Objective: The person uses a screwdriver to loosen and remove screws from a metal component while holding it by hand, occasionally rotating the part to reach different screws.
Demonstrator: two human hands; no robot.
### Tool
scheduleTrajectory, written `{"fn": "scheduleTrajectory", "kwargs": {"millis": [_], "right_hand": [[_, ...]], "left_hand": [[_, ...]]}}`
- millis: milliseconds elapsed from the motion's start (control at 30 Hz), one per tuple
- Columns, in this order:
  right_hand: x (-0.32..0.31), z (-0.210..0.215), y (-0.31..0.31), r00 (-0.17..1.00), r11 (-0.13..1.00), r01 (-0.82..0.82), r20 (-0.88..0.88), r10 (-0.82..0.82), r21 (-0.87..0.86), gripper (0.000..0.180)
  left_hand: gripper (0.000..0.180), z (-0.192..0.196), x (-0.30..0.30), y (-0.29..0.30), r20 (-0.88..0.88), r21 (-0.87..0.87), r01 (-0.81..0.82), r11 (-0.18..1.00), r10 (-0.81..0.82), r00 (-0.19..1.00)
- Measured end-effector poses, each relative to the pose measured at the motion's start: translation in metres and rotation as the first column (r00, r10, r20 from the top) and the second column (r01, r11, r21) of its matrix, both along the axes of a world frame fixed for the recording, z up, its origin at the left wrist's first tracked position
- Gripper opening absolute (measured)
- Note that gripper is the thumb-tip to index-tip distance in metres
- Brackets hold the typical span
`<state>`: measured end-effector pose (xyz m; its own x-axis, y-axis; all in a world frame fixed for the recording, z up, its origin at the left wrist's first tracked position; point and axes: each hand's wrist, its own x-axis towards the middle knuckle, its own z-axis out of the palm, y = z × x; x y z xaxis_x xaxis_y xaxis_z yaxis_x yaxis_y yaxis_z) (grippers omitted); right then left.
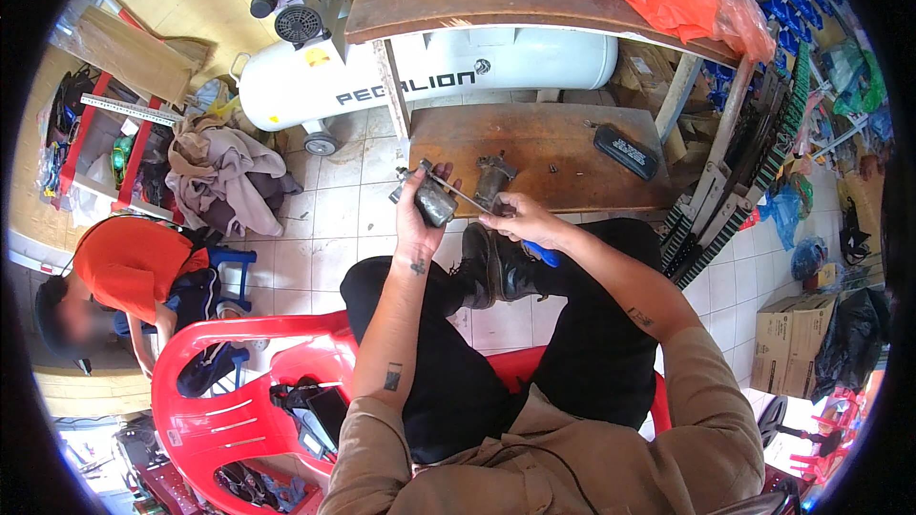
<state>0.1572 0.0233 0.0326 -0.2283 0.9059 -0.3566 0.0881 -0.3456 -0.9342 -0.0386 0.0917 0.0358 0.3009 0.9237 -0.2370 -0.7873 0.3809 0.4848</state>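
Observation:
My left hand is wrapped round a grey metal cylinder-shaped part, held up above the floor in front of my knees. In my right hand is a screwdriver with a blue handle, which sticks out below the palm. Its thin shaft slants up and left to the top end of the part, though I cannot tell whether the tip sits in a screw. Just beyond my hands, a second grey metal part stands on a low wooden board.
On the board lie a black case and small bits. A white air compressor tank lies behind, under a wooden shelf. Metal rails lean at right. A red chair and a crouching person are at left.

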Motion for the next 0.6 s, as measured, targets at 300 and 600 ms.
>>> {"fn": "scheduleTrajectory", "kwargs": {"millis": [300, 600], "right_hand": [[0.012, -0.014, 0.005, 0.981, 0.985, -0.166, -0.105, 0.160, -0.045, 0.033], [0.004, -0.012, 0.003, 0.999, 0.999, -0.028, -0.017, 0.028, 0.043, 0.022]], "left_hand": [[0.028, -0.004, -0.002, 0.004, -0.036, -0.026, -0.029, 0.999, 0.028, 0.999], [0.029, -0.003, -0.002, 0.004, -0.049, -0.024, -0.030, 0.999, 0.029, 0.998]]}}
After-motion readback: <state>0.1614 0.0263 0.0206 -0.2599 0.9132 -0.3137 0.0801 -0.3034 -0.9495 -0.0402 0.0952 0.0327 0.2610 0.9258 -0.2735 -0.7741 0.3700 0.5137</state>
